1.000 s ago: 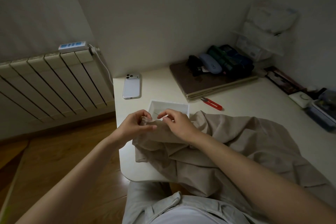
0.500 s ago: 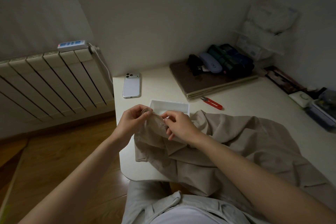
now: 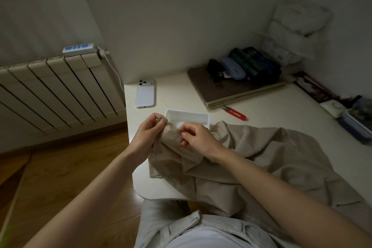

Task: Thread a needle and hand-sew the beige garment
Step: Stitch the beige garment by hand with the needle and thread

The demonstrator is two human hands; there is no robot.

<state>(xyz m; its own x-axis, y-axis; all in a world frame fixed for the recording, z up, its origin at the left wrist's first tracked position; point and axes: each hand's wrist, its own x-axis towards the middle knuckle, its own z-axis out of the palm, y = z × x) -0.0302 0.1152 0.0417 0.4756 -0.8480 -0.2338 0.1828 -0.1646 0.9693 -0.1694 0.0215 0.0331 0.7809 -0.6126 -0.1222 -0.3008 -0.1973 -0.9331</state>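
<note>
In front of the white box, the left hand grips a fold of the beige garment. The right hand pinches what looks like the needle. Mid-stitch, I think; next, pull it through gently.

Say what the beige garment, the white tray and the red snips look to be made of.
Garment: woven cloth, matte, perhaps linen or cotton; it folds in soft creases. Tray: likely plastic, smooth, with thin moulded walls. Snips: red handle probably plastic; the dark tips look like metal.
</note>
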